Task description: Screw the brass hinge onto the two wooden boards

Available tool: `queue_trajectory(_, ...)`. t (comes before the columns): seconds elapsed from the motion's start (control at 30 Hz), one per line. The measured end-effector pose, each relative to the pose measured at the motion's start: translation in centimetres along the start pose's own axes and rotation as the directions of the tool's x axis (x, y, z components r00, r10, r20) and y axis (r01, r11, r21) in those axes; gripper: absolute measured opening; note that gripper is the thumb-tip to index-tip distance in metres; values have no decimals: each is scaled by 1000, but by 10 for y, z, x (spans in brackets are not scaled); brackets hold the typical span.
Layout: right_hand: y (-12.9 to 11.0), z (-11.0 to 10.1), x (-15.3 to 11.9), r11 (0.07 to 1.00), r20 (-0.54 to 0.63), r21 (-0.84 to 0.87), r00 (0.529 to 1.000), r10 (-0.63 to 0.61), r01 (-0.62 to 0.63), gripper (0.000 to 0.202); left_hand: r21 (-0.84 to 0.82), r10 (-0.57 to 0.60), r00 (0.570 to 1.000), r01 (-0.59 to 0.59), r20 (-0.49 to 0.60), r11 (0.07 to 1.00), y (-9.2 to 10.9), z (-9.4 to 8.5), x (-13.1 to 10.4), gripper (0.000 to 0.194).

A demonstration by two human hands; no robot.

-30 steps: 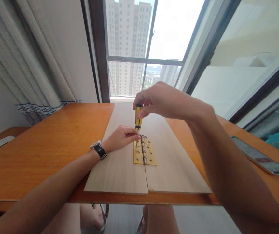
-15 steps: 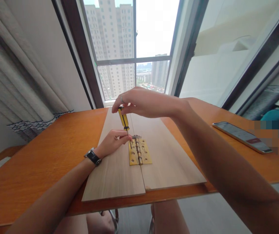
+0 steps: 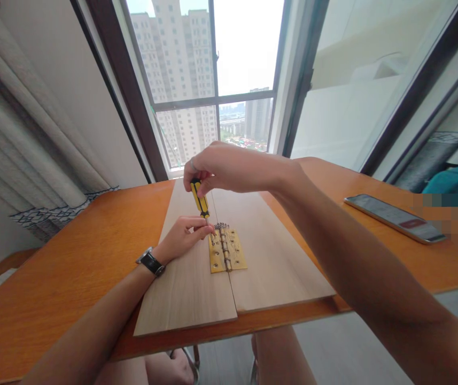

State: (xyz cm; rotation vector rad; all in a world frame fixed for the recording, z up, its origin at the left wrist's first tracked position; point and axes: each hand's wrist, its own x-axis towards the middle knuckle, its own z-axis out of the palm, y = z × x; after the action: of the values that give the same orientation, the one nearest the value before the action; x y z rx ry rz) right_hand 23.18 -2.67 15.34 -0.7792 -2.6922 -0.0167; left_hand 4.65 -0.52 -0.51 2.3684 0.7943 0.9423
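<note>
**Over the hinge, screwdriver upright between two hands**

At table centre, right hand [image 3: 232, 168] closed from above round the top of a yellow-and-black screwdriver [image 3: 200, 200], fingers curled tight on the handle. Screwdriver nearly upright, leaning slightly, tip down at the upper left corner of a brass hinge [image 3: 227, 250]. Left hand [image 3: 183, 235] just below, thumb and fingertips pinched together at the shaft close to the tip; whether a screw sits between them, cannot tell. Black-strapped wristwatch [image 3: 150, 261] on the left wrist.

Hinge lying flat and open, one leaf on each of two pale wooden boards [image 3: 196, 289], pin over the seam where the boards meet edge to edge. Small cluster of loose screws [image 3: 221, 225] touching the hinge's far end.

Boards resting on an orange wooden table [image 3: 72, 251], their near ends at its front edge. Phone [image 3: 394, 217] face up on the table well to the right, apart from the boards. Right forearm crossing the right board's near corner, hiding part of it.

Beyond the table, a tall window [image 3: 212, 80] with dark frames and high-rise blocks outside; grey curtains [image 3: 20, 139] at far left.
</note>
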Motion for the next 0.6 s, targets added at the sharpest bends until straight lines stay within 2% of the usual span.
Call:
queue_trajectory(0.27, 4, 3, 3, 1000, -16, -12, 1000, -26, 26, 8, -13, -15, 1000, 15, 4, 1000, 1, -1, -1, 39)
queue_trajectory(0.6, -1, 22, 10, 991, -81, -99, 993, 80, -88, 48, -45, -24, 999, 26, 29, 999, 1, -3, 0, 41)
